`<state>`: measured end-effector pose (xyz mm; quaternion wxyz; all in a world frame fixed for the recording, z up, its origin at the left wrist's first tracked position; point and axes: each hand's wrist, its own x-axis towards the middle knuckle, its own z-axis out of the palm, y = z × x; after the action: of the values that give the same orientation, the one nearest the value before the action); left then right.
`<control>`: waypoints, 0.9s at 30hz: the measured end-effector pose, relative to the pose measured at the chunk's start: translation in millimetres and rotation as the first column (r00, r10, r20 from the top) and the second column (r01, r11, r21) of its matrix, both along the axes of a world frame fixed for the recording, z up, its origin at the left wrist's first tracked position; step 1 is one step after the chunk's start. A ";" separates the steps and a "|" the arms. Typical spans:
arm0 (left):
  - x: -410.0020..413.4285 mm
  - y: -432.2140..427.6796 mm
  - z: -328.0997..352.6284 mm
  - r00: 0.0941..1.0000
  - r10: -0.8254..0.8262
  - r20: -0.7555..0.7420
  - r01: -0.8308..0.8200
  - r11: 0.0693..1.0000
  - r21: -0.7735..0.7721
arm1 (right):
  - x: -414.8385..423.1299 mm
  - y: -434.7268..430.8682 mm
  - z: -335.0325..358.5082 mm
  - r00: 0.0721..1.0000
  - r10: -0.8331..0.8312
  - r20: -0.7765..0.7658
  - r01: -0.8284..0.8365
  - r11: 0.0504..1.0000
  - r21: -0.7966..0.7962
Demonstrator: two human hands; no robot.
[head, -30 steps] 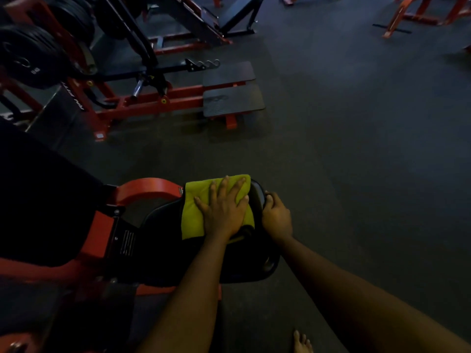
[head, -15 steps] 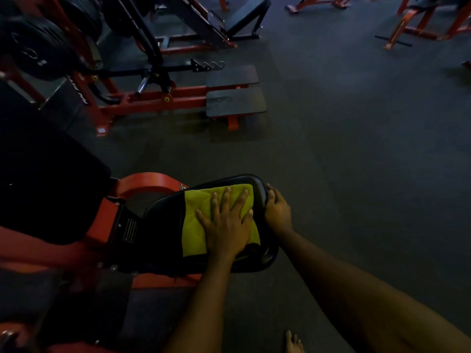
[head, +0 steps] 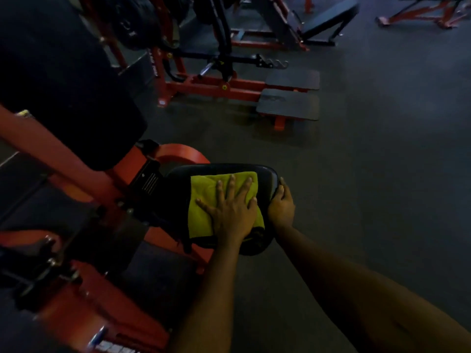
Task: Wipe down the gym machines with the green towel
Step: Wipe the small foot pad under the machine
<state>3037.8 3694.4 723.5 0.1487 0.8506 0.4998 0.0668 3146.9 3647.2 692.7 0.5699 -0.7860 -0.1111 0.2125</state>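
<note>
Flat and spread, the left hand (head: 230, 212) pressed the green towel (head: 202, 192) down onto the black pad (head: 178, 180). Its fingers were straight and fanned, curled round nothing. The folded towel lay on top of the pad and covered most of its right half. Its far edge stopped just short of the pad's far rim, and its near end drooped over the near rim beside the wrist.

Just beside it, touching the pad but not the cloth, the right hand (head: 281, 208) gripped the pad's right edge with its fingers hooked over the rim. The light was poor, and I could not tell where that thumb sat.

The pad was fixed to a red frame (head: 122, 174), and a curved red bar (head: 183, 152) arched just behind it. A large black cushion (head: 63, 85) loomed up and to the left of the frame.

Well apart, across the dark floor (head: 382, 174), stood another red machine (head: 216, 87). Two black footplates (head: 288, 104) sat one behind the other at its right end. Dark weight plates (head: 132, 24) hung on it at the top left, blurred but probably stacked several deep. Farther back, a slanted black bench (head: 327, 17) rested on its own red base.
</note>
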 end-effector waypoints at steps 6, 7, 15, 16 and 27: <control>-19.4 -56.8 -6.2 0.980 0.178 0.087 -0.177 0.984 -0.016 | -2.2 -8.7 5.4 0.997 0.071 -0.025 -0.072 0.997 -0.031; -19.5 -60.6 -6.5 0.975 0.201 0.097 -0.198 0.979 -0.045 | -2.6 -9.4 5.6 0.996 0.084 -0.026 -0.085 0.995 -0.042; -7.7 -3.7 2.7 0.973 0.230 -0.014 -0.230 0.966 -0.121 | 5.4 -8.7 0.6 0.989 0.142 -0.037 -0.146 0.983 -0.114; -6.9 7.3 3.8 0.974 0.227 -0.018 -0.227 0.964 -0.136 | 5.9 -7.8 -0.7 0.988 0.151 -0.031 -0.153 0.981 -0.117; -8.6 -59.2 -9.1 0.756 0.622 0.204 -0.568 0.778 -0.268 | -4.5 -1.7 14.7 0.998 0.060 0.029 -0.048 0.949 -0.312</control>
<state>3029.1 3635.3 714.4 0.2691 0.6097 0.7228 0.1831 3142.3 3645.5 707.4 0.4306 -0.8665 -0.1086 0.2279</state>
